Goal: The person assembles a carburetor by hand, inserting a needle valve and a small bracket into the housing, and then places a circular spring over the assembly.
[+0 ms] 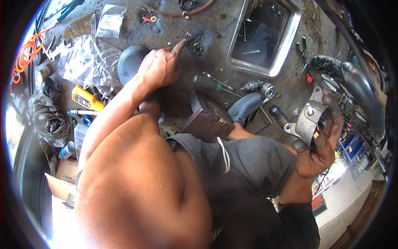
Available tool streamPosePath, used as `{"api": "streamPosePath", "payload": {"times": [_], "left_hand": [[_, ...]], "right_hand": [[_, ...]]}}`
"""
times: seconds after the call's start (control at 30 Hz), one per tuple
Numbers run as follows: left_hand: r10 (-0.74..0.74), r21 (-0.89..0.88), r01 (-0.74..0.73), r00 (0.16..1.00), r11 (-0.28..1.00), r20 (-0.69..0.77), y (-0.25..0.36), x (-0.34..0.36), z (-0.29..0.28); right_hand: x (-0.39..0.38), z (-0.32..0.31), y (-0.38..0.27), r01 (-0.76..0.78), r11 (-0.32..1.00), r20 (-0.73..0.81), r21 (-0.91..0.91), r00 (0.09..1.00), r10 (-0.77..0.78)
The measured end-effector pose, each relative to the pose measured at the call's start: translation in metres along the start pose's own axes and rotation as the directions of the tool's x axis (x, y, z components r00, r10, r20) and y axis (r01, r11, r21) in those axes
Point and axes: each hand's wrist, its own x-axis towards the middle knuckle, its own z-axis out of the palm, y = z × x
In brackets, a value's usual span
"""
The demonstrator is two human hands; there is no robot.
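My left hand [161, 66] reaches out over the stained floor, its index finger stretched and the other fingers bent. The fingertip is right by a few small nuts [189, 35] and a little heap of small dark screws or bits [197, 47]. Nothing shows in that hand. At the right, my blackened right hand [321, 151] holds up a grey metal motor housing [306, 128] with mounting ears and a short shaft, the fingers wrapped round its far side. Between my feet lies a dark wooden block [209, 118].
A metal tray [232, 62] with dark liquid and some bolts stands ahead. A green-handled screwdriver [213, 85] lies near a drill chuck [251, 86]. Clear plastic bags [89, 62] and a yellow tool [87, 98] are at left. Motorcycle parts [362, 89] edge the right.
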Motion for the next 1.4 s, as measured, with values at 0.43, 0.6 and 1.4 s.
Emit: {"api": "streamPosePath", "payload": {"times": [0.43, 0.6, 1.4], "left_hand": [[0.145, -0.095, -0.170, 0.963, 0.981, -0.225, -0.018, 0.011, 0.012], [0.125, -0.086, -0.149, 0.963, 0.985, -0.238, -0.025, 0.023, 0.017], [-0.235, -0.528, -0.079, 0.833, 0.846, -0.501, 0.015, -0.008, -0.083]], "right_hand": [[-0.001, 0.001, 0.000, 0.003, 1.000, -0.010, 0.009, 1.000, -0.003], [-0.002, 0.003, 0.002, 0.017, 0.999, -0.021, 0.035, 1.000, -0.016], [-0.013, -0.018, -0.003, 0.256, 0.919, -0.118, 0.301, 0.966, -0.231]]}}
